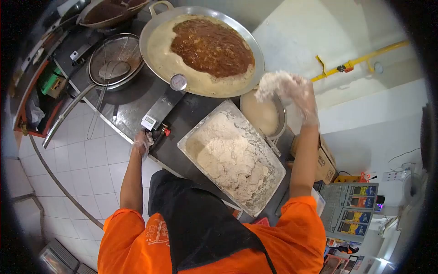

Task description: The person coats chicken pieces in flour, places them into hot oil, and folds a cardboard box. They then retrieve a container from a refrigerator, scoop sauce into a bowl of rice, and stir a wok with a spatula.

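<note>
My right hand (301,98), in a clear glove, is closed round a flour-coated piece (276,85) at the right rim of a wide wok (150,45). Foamy oil with a dark reddish-brown middle fills the wok. Below my right hand is a round pot (262,114) of pale liquid. A metal tray (273,182) of lumpy flour (228,160) lies in front of my body. My left hand (141,144), also gloved, is at the counter's front edge by a stove control with a small digital display (148,121); its fingers are partly hidden.
A round strainer (115,59) with a long handle rests over a bowl at the left, with a skimmer on it. A dial thermometer (178,82) sits at the wok's near rim. Another wok (107,13) stands behind. A yellow pipe (360,61) and cardboard box (319,160) are at the right.
</note>
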A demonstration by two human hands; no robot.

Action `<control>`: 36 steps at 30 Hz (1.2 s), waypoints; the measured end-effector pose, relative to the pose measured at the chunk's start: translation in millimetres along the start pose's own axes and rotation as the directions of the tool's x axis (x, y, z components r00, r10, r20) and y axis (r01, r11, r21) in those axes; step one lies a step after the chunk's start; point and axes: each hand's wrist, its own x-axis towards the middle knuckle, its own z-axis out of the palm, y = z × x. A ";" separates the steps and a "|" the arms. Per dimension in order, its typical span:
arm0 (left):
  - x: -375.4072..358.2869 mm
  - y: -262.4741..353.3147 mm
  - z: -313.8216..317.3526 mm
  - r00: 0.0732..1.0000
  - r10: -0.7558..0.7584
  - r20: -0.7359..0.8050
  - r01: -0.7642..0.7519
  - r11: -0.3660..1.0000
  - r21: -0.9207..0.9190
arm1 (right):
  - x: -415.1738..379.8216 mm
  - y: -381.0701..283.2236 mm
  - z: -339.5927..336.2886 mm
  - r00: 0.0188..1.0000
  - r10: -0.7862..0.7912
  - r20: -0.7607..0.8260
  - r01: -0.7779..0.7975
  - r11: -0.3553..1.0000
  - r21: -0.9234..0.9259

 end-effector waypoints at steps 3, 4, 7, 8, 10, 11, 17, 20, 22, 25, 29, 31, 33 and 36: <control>3.8 -2.4 -1.3 0.999 0.017 -0.032 -0.019 0.996 -0.085 | 64.8 18.9 15.8 0.990 -0.139 0.015 0.140 0.979 -0.148; 11.2 -5.8 -7.0 1.000 0.007 0.001 -0.007 0.998 -0.070 | 84.2 24.2 23.5 0.991 -0.137 0.015 0.134 0.933 -0.333; 2.7 -5.2 -6.5 0.996 0.033 0.086 -0.030 0.999 -0.043 | 127.1 42.3 51.1 0.986 -0.149 0.076 0.165 0.790 -0.590; -4.3 -3.4 -2.9 0.997 0.043 0.063 -0.040 0.998 -0.054 | 137.4 51.1 61.2 0.984 -0.160 0.076 0.173 0.787 -0.592; -6.5 -1.8 2.9 0.999 0.031 0.007 -0.030 0.997 -0.065 | 157.7 72.1 77.1 0.971 -0.212 0.110 0.217 0.592 -0.776; -4.3 -2.4 2.7 0.999 0.036 0.011 -0.036 0.997 -0.068 | 172.7 87.5 80.9 0.970 -0.218 0.110 0.221 0.590 -0.777; 1.4 -5.3 0.7 0.998 -0.019 -0.055 0.012 0.990 -0.141 | 206.8 112.8 93.2 0.988 -0.103 0.118 0.137 0.205 -0.969; -7.9 0.0 3.7 1.000 -0.009 -0.006 0.008 0.996 -0.089 | 191.6 73.4 68.8 0.970 -0.218 0.104 0.166 0.294 -0.941; -6.1 -2.7 2.0 0.997 0.034 0.066 -0.031 0.998 -0.054 | 184.2 58.4 42.7 0.934 -0.343 0.095 0.217 0.336 -0.917; -7.2 -0.2 4.7 0.999 0.020 0.028 -0.017 0.996 -0.093 | 120.8 14.2 7.7 0.960 -0.281 0.021 0.151 0.449 -0.881; -20.0 2.7 6.6 0.989 0.081 0.126 -0.076 0.996 -0.041 | 2.8 26.1 -16.2 0.986 -0.136 0.098 0.168 0.809 -0.563; 3.6 3.2 -9.0 0.989 0.008 0.145 -0.008 1.000 0.002 | -44.8 101.1 -12.2 0.979 0.037 0.202 0.028 0.951 -0.307; 7.9 4.0 -6.3 0.999 -0.051 -0.006 0.051 0.999 -0.015 | -97.4 137.0 4.1 0.921 0.274 0.278 -0.094 0.846 -0.525; -8.4 7.8 6.3 1.000 -0.021 0.001 0.021 1.000 0.018 | -151.8 224.4 32.9 0.739 0.615 0.275 -0.197 0.589 -0.784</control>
